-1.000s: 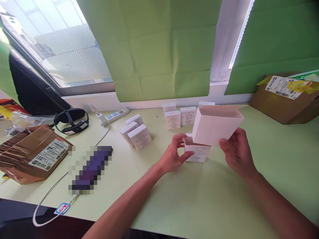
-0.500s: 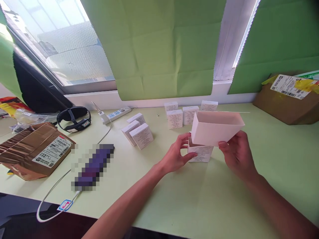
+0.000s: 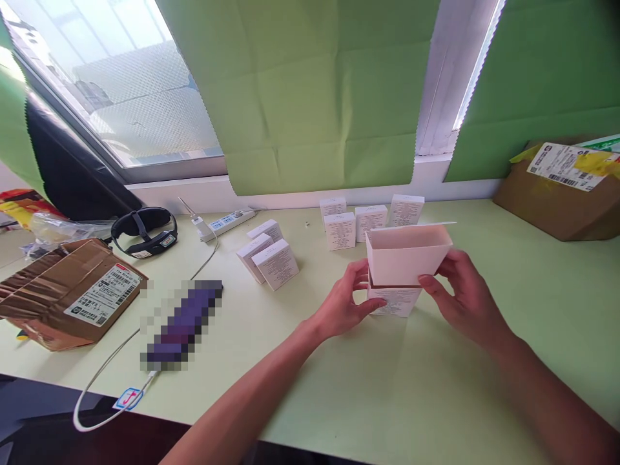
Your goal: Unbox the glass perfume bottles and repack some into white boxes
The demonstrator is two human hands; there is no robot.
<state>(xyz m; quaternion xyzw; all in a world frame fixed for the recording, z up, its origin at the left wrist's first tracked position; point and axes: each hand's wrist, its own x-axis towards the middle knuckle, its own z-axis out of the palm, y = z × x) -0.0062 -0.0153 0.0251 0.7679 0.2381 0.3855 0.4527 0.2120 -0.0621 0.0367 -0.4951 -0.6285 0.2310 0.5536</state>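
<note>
My left hand (image 3: 349, 298) grips a small white printed box (image 3: 396, 302) that stands on the table, its thumb on the front face. Directly above it, my right hand (image 3: 465, 290) holds an inner box (image 3: 405, 261), plain white and open at the top, with a thin flap along its back edge. The inner box's lower edge is at the mouth of the printed box; whether it has entered cannot be seen. Several like white boxes (image 3: 340, 231) stand behind my hands, and another group of white boxes (image 3: 276, 265) stands to the left.
A pixelated dark flat object (image 3: 184, 323) with a white cable (image 3: 109, 358) lies left. Beyond it are a torn brown carton (image 3: 72, 290), a black headband-like device (image 3: 145, 236) and a power strip (image 3: 227, 223). A brown parcel (image 3: 552, 200) sits at the back right.
My right hand has brought the inner box left and slightly down, over the printed box. The printed box has shifted slightly right in my left hand.
</note>
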